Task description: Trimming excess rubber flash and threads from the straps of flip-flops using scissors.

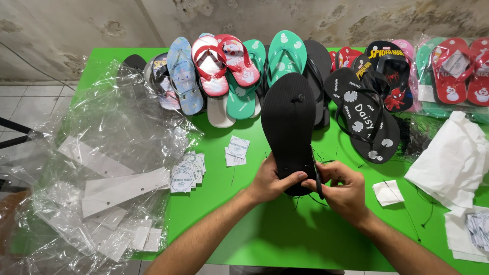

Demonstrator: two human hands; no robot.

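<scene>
A black flip-flop [288, 122] is held sole-up over the green table [275, 234], its heel end toward me. My left hand [274, 181] grips the heel from the left, thumb across the sole. My right hand [345, 187] holds the heel's right edge and also pinches a thin dark tool [318, 183] against it. Another black flip-flop with white flower prints [362, 118] lies just right of the held one.
A row of coloured flip-flops [229, 71] lines the table's far side, with bagged pairs [453, 71] at far right. Clear plastic bags and white card strips [107, 168] pile at the left. Round paper tags [187, 170] lie centre-left; white paper [453, 158] at right.
</scene>
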